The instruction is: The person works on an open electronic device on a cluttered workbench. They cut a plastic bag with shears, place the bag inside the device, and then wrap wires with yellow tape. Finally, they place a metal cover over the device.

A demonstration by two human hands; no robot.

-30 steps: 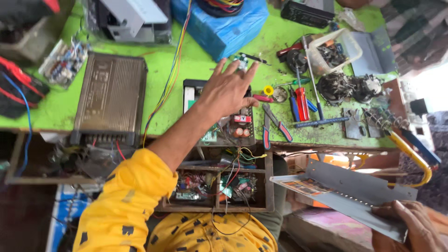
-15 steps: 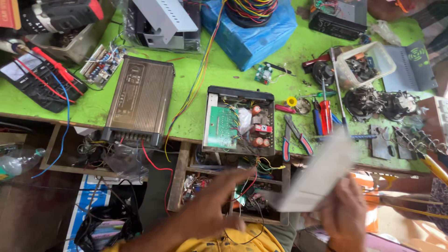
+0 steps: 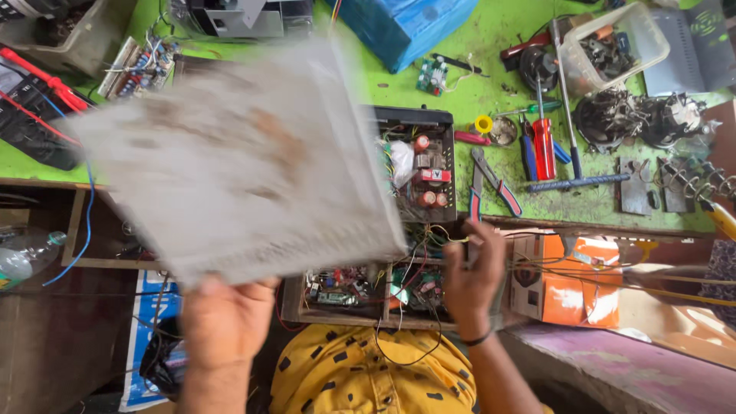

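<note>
Gripping the blurred metal cover by its near edge, my left hand tilts it, long axis sideways, hiding the bench; my right hand clasps pliers beside the open amplifier.

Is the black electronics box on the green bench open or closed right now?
Open. The black electronics box has no cover over it on the right: capacitors, wiring and a circuit board show from above. Its left part is hidden behind the grey metal panel.

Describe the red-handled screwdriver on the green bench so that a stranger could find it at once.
Start at the green workbench top and go to the open black electronics box with exposed circuit boards near its middle. Right of it, past the red-and-blue-handled pliers, lies the red-handled screwdriver, pointing away. Its neighbours have blue handles; it alone has a thick, translucent red one.
</note>
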